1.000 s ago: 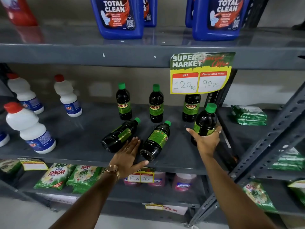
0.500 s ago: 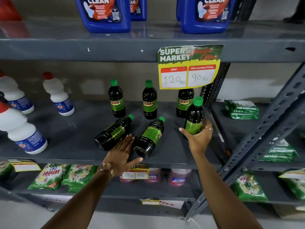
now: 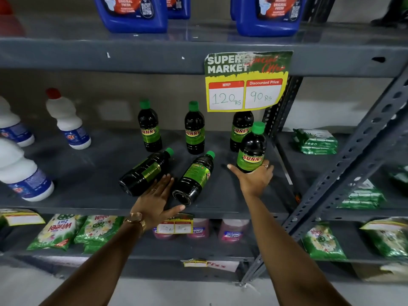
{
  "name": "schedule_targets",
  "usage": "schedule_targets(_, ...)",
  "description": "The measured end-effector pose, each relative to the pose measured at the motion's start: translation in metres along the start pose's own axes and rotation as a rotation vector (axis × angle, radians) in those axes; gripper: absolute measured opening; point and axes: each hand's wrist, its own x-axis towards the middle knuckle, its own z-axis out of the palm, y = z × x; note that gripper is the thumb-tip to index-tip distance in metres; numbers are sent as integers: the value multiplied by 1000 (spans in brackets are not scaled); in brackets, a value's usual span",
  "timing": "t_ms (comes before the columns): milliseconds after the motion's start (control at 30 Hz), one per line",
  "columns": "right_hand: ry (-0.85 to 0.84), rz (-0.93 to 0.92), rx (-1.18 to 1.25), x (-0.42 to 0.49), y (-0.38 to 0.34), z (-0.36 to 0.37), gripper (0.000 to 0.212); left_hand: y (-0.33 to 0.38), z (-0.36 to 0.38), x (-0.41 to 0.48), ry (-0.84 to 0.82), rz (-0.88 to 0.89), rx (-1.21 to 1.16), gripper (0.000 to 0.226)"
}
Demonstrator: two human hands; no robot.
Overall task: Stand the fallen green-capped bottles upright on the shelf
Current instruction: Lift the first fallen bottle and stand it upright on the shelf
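Two dark green-capped bottles lie on their sides on the grey shelf (image 3: 88, 186): the left fallen bottle (image 3: 145, 172) and the right fallen bottle (image 3: 195, 178), caps pointing up and right. My left hand (image 3: 156, 200) rests flat between them with fingers spread, touching both. My right hand (image 3: 254, 181) grips the base of an upright bottle (image 3: 251, 149) at the shelf's right side. Three more bottles stand at the back: one on the left (image 3: 149, 127), one in the middle (image 3: 194, 129), one on the right (image 3: 240, 129), half hidden by the held bottle.
White red-capped bottles (image 3: 66, 120) stand at the left. A yellow price sign (image 3: 247, 82) hangs from the upper shelf, where blue jugs (image 3: 132, 12) stand. A perforated steel upright (image 3: 362, 164) slants at the right. Green packets (image 3: 315, 141) lie beyond it and on the shelf below.
My right hand has turned the held bottle so that its label faces me and keeps it upright. My left hand stays between the two fallen bottles. The view has tilted down slightly.
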Motion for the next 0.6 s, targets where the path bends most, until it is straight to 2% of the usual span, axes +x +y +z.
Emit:
schedule_targets(67, -57, -48, 45, 0, 5, -2, 103, -1, 1, 0, 16, 2, -5, 106)
schedule_targets(133, -136, -80, 138, -1, 14, -6, 91, -1, 1, -1, 19, 5, 5, 104)
schedule_targets(233, -124, -82, 169, 0, 20, -11, 72, 0, 1, 0, 13, 0, 12, 105)
schedule_targets(467, -106, -103, 129, 1, 16, -6, 72, 1, 1, -1, 12, -6, 4, 108)
schedule_targets(600, -173, -107, 97, 5, 18, -13, 68, 0, 2, -1, 5, -13, 0, 108)
